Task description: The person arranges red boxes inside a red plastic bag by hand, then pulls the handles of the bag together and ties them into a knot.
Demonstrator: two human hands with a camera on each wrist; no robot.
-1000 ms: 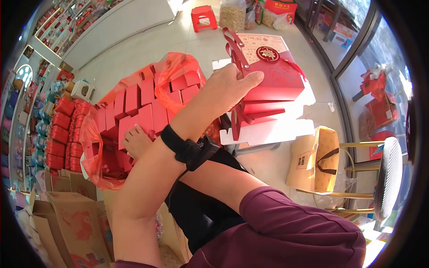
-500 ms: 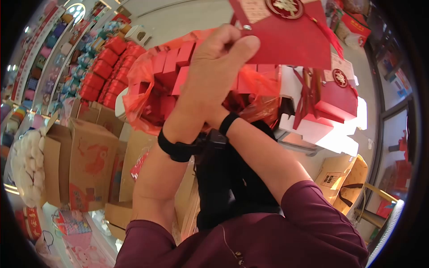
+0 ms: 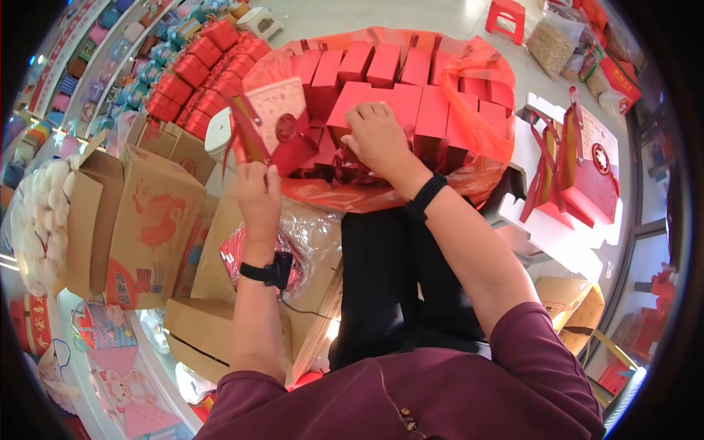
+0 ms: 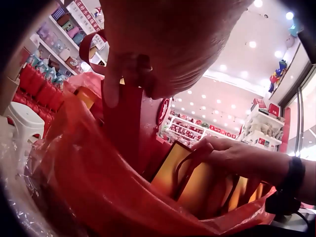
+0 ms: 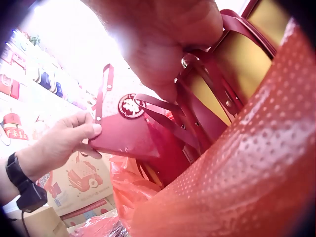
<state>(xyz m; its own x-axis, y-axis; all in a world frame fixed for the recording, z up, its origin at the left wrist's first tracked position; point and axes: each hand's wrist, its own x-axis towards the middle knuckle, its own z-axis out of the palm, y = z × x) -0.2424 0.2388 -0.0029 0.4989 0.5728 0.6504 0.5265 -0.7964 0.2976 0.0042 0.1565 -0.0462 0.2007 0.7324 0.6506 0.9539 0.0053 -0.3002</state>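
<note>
Left hand pinches a box at the sack's left edge; right hand touches boxes inside the sack, whether gripping I cannot tell.

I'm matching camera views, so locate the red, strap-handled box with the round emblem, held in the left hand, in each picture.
Head: box upper left of centre, above the left hand.
Left wrist: box just left of centre, below that hand.
Right wrist: box left of centre.
Shared landmark: translucent orange-red plastic bag.
</note>
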